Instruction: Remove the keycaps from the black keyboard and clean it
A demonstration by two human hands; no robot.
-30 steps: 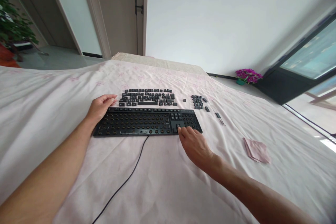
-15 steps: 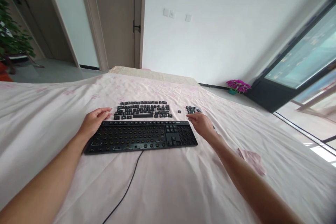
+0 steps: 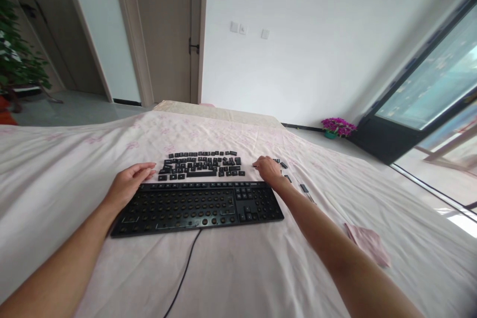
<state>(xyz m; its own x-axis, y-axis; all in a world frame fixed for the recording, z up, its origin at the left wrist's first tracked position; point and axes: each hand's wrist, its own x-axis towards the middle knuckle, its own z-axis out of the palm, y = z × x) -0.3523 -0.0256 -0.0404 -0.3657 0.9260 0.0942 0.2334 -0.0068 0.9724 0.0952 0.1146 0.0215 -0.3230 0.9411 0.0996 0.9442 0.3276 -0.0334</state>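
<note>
A black keyboard (image 3: 194, 206) with most of its keycaps off lies on a pale pink sheet (image 3: 242, 268). Rows of loose keycaps (image 3: 201, 164) are laid out just behind it. My left hand (image 3: 128, 185) rests at the keyboard's back left corner, fingers stretched out and holding nothing. My right hand (image 3: 267, 169) reaches past the keyboard's back right edge. Its fingertips are curled down and pinched on a single loose keycap (image 3: 254, 165) lying between the rows and a smaller cluster. That hand hides most of the cluster.
A few keycaps (image 3: 286, 171) and a small dark part (image 3: 304, 188) lie right of my right hand. A folded pink cloth (image 3: 367, 244) is further right. The keyboard cable (image 3: 182, 278) runs toward me. A potted purple flower (image 3: 337, 126) stands by the window (image 3: 428, 89).
My right hand left the keyboard's right key block and went back and left to the single keycap behind it. The view tilted up a little. My left hand stayed put.
</note>
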